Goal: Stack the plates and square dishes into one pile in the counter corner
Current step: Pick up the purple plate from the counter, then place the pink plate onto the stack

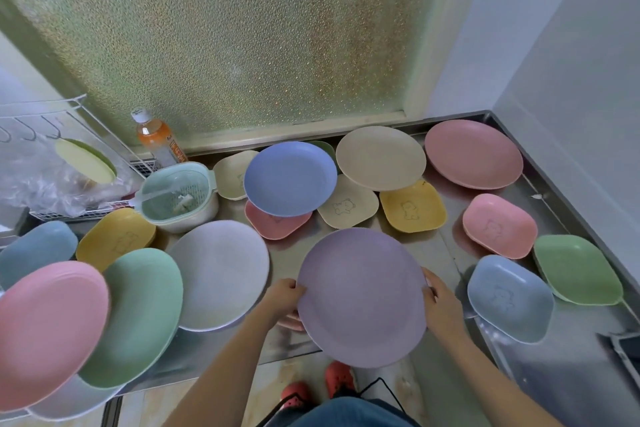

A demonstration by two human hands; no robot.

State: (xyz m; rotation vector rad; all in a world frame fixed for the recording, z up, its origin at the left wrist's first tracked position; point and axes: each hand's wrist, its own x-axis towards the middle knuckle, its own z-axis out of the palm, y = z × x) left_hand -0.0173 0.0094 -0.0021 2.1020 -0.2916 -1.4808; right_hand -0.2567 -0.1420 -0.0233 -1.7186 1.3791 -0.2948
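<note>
I hold a round purple plate [362,298] above the counter's front edge, my left hand [285,298] gripping its left rim and my right hand [441,305] its right rim. A pink round plate [473,153] lies in the far right corner of the steel counter [446,246]. Other round plates lie about: beige [380,158], blue [290,178], pale grey [221,274], green [142,315], pink [48,329]. Square dishes with bear outlines sit between them: yellow [412,206], cream [348,203], pink [498,225], blue [509,298], green [576,269], yellow [116,237].
A mint strainer bowl [178,196] and an orange drink bottle [157,137] stand at the back left beside a white wire rack [69,163] with a plastic bag. Frosted glass window behind, white wall on the right. A sink edge [623,347] shows at lower right.
</note>
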